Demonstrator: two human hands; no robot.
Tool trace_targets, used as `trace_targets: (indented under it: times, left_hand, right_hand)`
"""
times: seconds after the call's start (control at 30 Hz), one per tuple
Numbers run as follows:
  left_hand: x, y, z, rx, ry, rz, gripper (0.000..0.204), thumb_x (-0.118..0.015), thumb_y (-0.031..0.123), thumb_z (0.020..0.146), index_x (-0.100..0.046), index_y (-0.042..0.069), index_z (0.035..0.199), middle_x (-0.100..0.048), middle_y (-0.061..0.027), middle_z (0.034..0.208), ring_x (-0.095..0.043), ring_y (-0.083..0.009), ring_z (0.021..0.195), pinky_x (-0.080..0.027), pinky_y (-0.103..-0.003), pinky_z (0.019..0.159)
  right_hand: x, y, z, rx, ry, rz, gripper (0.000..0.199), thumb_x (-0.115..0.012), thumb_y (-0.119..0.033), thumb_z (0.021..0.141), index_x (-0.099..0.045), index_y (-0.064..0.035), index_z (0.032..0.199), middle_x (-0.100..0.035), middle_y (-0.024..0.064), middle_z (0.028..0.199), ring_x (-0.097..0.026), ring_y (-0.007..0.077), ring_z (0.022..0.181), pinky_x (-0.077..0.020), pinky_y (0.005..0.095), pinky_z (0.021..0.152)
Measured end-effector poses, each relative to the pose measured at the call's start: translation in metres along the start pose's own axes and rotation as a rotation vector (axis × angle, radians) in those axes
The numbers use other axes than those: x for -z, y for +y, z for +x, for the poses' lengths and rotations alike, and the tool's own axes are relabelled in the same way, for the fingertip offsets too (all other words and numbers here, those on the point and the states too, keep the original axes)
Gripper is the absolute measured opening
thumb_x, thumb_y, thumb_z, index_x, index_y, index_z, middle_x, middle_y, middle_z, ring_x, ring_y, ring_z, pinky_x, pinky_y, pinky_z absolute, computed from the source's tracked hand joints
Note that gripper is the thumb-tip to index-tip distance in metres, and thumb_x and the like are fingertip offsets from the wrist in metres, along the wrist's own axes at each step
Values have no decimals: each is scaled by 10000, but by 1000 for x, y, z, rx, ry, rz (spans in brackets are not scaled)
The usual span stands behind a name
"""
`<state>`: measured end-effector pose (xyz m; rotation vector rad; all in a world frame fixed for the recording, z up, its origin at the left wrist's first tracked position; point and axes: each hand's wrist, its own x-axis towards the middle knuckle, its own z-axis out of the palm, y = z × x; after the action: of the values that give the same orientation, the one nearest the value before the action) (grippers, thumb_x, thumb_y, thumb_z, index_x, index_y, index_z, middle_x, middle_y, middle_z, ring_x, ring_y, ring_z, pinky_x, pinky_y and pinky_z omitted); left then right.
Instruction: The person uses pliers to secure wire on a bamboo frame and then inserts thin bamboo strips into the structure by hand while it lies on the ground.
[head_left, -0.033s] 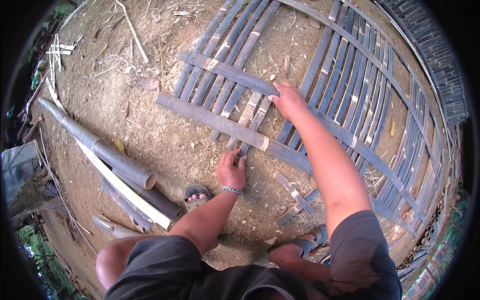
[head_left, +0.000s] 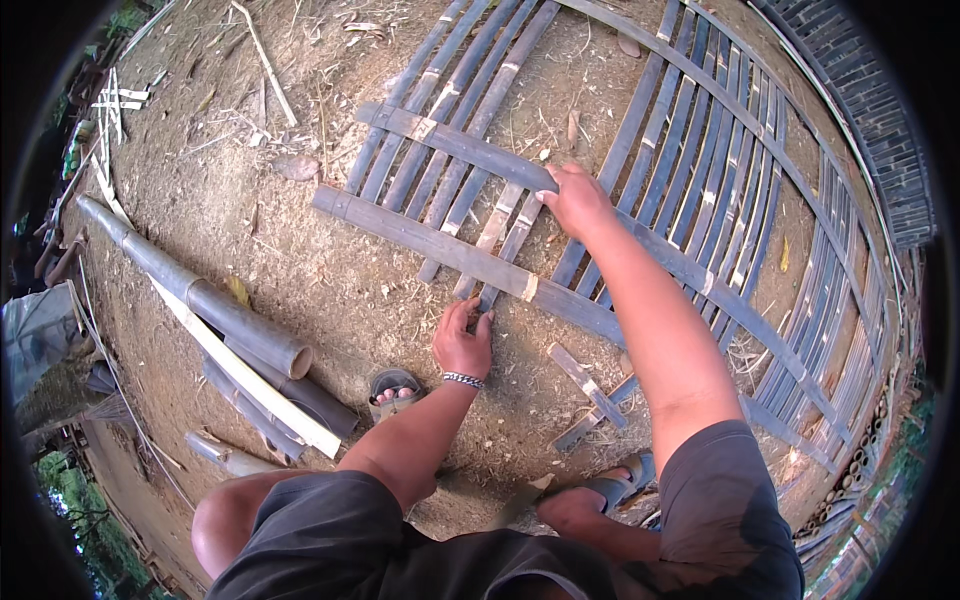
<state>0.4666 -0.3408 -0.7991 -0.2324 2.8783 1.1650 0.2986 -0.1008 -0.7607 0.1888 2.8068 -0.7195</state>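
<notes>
Left-hand grip (head_left: 463,340) looks pinched on the bottom tip of a bamboo slat (head_left: 517,234), so that's the nearer hand, and the slat's long axis runs up and a bit right from there, under the lower crossbar (head_left: 420,240). Meanwhile the right hand (head_left: 580,205) is clamped over the upper crossbar (head_left: 470,148), just right of the slat's far end, pretty much.

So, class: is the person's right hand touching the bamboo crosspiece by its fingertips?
Touching. The head view shows the right hand closed over the bamboo crosspiece, overlapping its width with no gap showing.
</notes>
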Motion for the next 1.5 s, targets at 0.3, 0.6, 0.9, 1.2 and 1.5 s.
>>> trace_targets:
  times: [0.3, 0.6, 0.9, 1.2, 1.5]
  left_hand:
    - [2, 4, 1, 5, 7, -8, 287, -813, 112, 806, -715, 101, 1076, -698, -51, 1059, -704, -169, 761, -545, -330, 700]
    - [2, 3, 0, 43, -20, -4, 274, -812, 148, 813, -722, 118, 1069, -699, -44, 1077, -705, -167, 764, -541, -337, 722]
    - [4, 0, 0, 27, -24, -41, 273, -819, 113, 810, -717, 94, 1063, -691, -55, 1079, -704, -157, 736, -548, -325, 684]
    - [1, -5, -1, -26, 7, -12, 286, -825, 115, 807, -719, 93, 1071, -692, -61, 1079, -698, -158, 741, -545, -324, 692]
    - [2, -2, 0, 23, -14, -54, 278, -822, 167, 808, -718, 109, 1060, -708, -56, 1089, -706, -190, 757, -546, -355, 722]
  right_hand:
    - [1, -3, -2, -13, 9, -13, 551, -707, -258, 943, -550, -62, 1433, -586, 165, 1337, -566, 356, 1259, -456, 416, 1090]
    - [1, -3, -3, -16, 4, 6, 554, -708, -255, 940, -550, -59, 1434, -590, 166, 1327, -565, 359, 1253, -456, 416, 1083]
    - [0, -5, -7, -4, 41, 16, 556, -719, -249, 932, -554, -57, 1427, -591, 163, 1334, -566, 356, 1253, -460, 417, 1079]
    - [3, -7, -5, -31, -4, 8, 559, -715, -263, 936, -553, -66, 1433, -565, 170, 1405, -548, 360, 1290, -442, 413, 1108]
    - [2, -3, -3, -33, -12, 18, 557, -712, -277, 938, -554, -69, 1430, -580, 164, 1367, -554, 358, 1274, -445, 418, 1102]
